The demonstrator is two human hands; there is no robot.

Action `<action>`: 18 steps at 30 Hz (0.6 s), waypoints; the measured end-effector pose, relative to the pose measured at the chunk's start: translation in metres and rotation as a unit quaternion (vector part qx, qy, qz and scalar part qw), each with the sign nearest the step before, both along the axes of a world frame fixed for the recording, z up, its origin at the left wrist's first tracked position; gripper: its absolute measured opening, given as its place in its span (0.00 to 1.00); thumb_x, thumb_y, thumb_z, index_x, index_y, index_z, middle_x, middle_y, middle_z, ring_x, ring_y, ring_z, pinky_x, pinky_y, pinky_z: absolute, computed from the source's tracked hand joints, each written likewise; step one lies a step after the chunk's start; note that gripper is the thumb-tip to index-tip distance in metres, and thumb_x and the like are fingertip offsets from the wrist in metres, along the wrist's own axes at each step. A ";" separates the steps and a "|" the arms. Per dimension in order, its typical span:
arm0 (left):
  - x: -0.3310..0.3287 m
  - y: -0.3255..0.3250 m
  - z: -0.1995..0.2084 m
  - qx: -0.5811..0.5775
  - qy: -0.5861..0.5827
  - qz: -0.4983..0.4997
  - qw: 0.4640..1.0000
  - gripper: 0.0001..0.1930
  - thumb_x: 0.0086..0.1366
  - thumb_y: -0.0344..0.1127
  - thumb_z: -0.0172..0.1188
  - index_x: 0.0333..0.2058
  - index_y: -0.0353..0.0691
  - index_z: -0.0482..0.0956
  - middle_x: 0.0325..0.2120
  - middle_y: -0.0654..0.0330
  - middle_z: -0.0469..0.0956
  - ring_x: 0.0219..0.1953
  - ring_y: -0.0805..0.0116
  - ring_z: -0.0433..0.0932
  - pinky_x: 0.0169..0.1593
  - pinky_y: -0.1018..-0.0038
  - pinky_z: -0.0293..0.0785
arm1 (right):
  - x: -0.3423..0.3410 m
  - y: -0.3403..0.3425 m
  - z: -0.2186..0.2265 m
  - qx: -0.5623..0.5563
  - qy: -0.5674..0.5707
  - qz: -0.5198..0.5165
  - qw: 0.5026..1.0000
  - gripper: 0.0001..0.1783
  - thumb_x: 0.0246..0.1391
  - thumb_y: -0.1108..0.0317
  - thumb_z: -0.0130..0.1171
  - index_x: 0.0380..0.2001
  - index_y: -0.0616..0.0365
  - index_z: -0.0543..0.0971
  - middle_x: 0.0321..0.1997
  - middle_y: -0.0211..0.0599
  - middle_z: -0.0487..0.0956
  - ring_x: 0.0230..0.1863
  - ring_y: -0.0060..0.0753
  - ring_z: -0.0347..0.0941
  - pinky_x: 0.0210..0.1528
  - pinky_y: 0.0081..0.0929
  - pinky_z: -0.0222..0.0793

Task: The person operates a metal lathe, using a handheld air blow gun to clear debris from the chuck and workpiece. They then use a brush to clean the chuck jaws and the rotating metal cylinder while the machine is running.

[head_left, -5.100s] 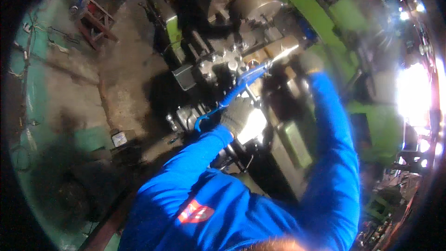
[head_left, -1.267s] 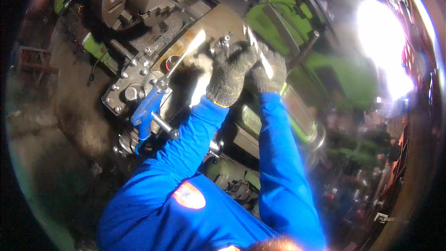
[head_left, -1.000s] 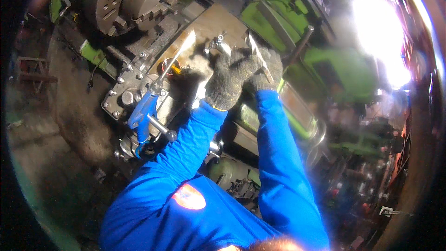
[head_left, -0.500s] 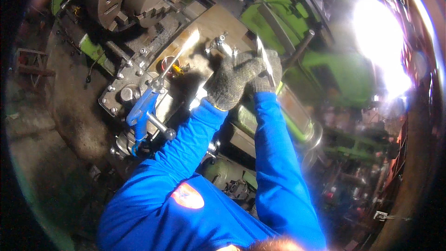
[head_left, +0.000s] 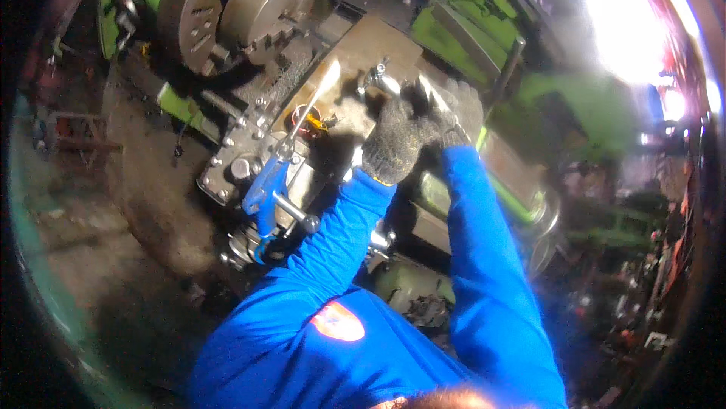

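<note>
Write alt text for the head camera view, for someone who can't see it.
A person in blue sleeves works both gloved hands, left hand and right hand, close together on a green lathe's carriage. A blue-handled wrench lies left of them, below the round chuck.

The green lathe [head_left: 454, 27] carries the work — a blue-handled wrench [head_left: 281, 167] lies on its carriage.

Lathe chuck [head_left: 246, 12], blue-handled wrench [head_left: 271, 182]
</note>
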State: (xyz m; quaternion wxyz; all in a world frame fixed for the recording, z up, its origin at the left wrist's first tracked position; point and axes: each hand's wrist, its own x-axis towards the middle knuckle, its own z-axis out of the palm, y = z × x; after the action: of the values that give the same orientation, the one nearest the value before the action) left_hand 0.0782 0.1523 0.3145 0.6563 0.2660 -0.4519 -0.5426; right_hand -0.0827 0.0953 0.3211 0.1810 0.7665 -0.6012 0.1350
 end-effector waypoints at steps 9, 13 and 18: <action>0.019 0.008 0.033 0.083 0.024 -0.061 0.994 0.10 0.66 0.26 0.66 0.45 0.33 0.79 0.38 0.57 0.80 0.41 0.66 0.79 0.43 0.70 0.78 | 0.018 0.010 0.026 0.076 -0.071 -0.055 0.993 0.18 0.60 0.52 0.56 0.38 0.56 0.82 0.44 0.49 0.80 0.50 0.54 0.74 0.53 0.51 0.70; 0.025 0.010 0.006 -0.168 -0.398 0.175 0.885 0.13 0.62 0.26 0.66 0.46 0.35 0.82 0.39 0.52 0.81 0.44 0.52 0.78 0.49 0.60 0.75 | 0.014 0.010 0.025 0.079 -0.076 -0.054 0.993 0.19 0.61 0.51 0.55 0.39 0.55 0.82 0.45 0.49 0.79 0.50 0.53 0.74 0.53 0.50 0.69; 0.023 0.013 0.006 -0.191 -0.432 0.224 0.853 0.20 0.55 0.21 0.64 0.48 0.39 0.84 0.44 0.50 0.82 0.49 0.43 0.77 0.58 0.52 0.72 | 0.012 0.007 0.017 0.082 -0.040 -0.050 0.995 0.20 0.60 0.50 0.56 0.40 0.55 0.83 0.45 0.48 0.79 0.51 0.52 0.74 0.53 0.50 0.69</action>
State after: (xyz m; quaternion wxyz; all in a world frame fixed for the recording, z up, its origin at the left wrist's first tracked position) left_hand 0.1012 0.1655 0.3201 0.5369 0.4366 -0.7128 -0.1143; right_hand -0.0711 0.1026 0.3379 0.0995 0.7419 -0.6546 0.1063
